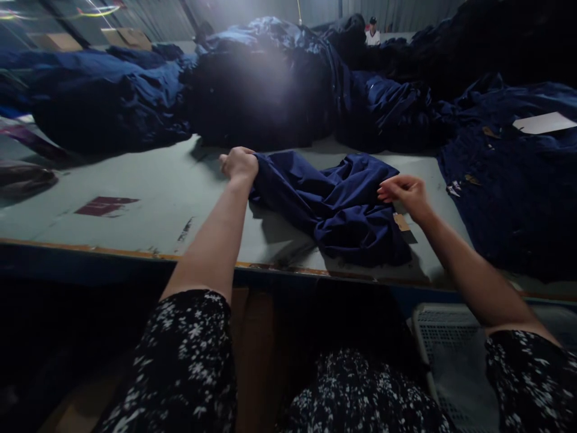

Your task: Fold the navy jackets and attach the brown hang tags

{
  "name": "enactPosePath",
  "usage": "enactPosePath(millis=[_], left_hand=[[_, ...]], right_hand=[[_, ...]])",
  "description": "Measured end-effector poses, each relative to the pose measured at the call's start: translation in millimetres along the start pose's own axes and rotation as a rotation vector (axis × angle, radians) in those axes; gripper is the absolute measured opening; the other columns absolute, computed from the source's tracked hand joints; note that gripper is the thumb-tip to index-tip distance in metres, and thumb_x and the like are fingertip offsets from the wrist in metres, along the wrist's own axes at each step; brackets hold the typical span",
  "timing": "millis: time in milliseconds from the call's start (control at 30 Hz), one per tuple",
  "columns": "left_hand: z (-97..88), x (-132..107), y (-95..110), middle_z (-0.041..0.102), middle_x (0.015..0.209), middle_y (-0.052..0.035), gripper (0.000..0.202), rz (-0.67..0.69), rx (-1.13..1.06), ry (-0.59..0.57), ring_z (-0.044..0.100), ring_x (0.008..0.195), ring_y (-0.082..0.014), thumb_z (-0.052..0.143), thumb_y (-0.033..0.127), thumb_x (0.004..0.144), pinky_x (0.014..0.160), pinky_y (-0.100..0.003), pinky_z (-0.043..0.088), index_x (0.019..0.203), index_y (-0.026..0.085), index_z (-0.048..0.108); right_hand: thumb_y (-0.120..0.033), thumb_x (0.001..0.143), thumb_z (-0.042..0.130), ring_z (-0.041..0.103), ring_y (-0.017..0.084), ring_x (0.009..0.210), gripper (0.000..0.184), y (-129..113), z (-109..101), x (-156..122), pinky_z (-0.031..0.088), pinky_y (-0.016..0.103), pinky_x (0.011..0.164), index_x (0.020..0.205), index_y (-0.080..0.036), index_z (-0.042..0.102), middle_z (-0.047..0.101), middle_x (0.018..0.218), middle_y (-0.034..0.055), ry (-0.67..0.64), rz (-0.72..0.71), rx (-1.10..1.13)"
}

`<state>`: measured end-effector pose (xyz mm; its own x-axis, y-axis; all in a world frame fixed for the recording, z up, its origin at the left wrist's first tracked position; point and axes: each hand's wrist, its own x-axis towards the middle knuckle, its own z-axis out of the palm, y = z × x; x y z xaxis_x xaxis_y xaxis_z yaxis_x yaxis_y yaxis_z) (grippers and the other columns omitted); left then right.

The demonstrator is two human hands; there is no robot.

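A crumpled navy blue garment [333, 207] lies bunched on the pale worktable [148, 225], its front folds close to the table's edge. My left hand [238, 163] is closed round the garment's upper left corner and lifts it a little off the surface. At the opposite side, my right hand [406, 191] has its fingers curled together against the garment's right edge. Just below that hand hangs a small tan tag [401, 222]. Which kind of garment it is, the folds hide.
Big heaps of navy garments [265, 90] line the back of the table. More navy clothing [518, 198] lies at the right, with a white card [545, 123] on it. A maroon patch [106, 205] marks the tabletop. Below stands a pale plastic basket [421, 337]. A person [372, 33] is far behind.
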<state>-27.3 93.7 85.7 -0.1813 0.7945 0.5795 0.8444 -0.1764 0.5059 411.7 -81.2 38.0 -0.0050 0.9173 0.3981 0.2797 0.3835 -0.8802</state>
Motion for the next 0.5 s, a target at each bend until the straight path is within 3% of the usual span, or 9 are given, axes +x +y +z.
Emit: enactPosePath(millis=[100,167,233,333,400,500], left_hand=[[17.0,-20,17,0.068,0.137,-0.0155,0.039,-0.145,-0.007,0.07,0.035,0.147,-0.0356,0.058,0.044,0.099,0.113,-0.074,0.023,0.106,0.009,0.075],[33.4,-39,32,0.061,0.15,-0.0136,0.039,-0.168,-0.027,-0.004,0.029,0.154,-0.0387,0.065,0.042,0.092,0.115,-0.075,0.022,0.12,0.016,0.075],[50.9,-63,46,0.068,0.139,-0.0137,0.036,-0.148,-0.049,-0.176,0.036,0.152,-0.0416,0.07,0.04,0.085,0.114,-0.073,0.031,0.114,0.02,0.077],[68.7,-104,57,0.078,0.108,-0.0112,0.018,0.006,-0.07,-0.453,0.064,0.122,-0.0382,0.076,0.033,0.07,0.108,-0.061,0.049,0.085,0.023,0.074],[69.8,-129,56,0.077,0.102,-0.0101,0.016,0.128,-0.174,-0.531,0.07,0.106,-0.0326,0.074,0.03,0.065,0.102,-0.05,0.057,0.079,0.022,0.071],[56.5,-159,45,0.075,0.093,-0.0073,0.013,0.242,-0.361,-0.586,0.071,0.093,-0.0267,0.068,0.031,0.066,0.091,-0.039,0.06,0.074,0.021,0.066]], right_hand=[[-0.058,0.089,0.071,0.076,0.027,0.083,0.036,31,-22,27,0.065,0.049,0.081,0.091,-0.022,0.076,0.08,0.09,0.01,0.199,-0.012,-0.183],[-0.047,0.087,0.069,0.077,0.031,0.095,0.028,49,-30,49,0.063,0.055,0.094,0.095,-0.021,0.078,0.081,0.099,0.0118,0.213,-0.032,-0.398],[-0.038,0.087,0.065,0.074,0.035,0.11,0.027,62,-28,68,0.057,0.058,0.106,0.102,-0.021,0.08,0.081,0.112,0.013,0.171,-0.046,-0.578],[-0.032,0.088,0.061,0.069,0.036,0.124,0.036,70,-13,89,0.051,0.057,0.115,0.115,-0.019,0.08,0.078,0.126,0.0158,0.079,-0.07,-0.716],[-0.033,0.091,0.059,0.067,0.037,0.126,0.038,70,-3,103,0.051,0.058,0.116,0.119,-0.018,0.079,0.077,0.129,0.0174,0.051,-0.085,-0.764],[-0.04,0.097,0.058,0.066,0.04,0.127,0.037,66,9,128,0.049,0.064,0.113,0.118,-0.02,0.081,0.076,0.13,0.0175,0.061,-0.08,-0.85]])
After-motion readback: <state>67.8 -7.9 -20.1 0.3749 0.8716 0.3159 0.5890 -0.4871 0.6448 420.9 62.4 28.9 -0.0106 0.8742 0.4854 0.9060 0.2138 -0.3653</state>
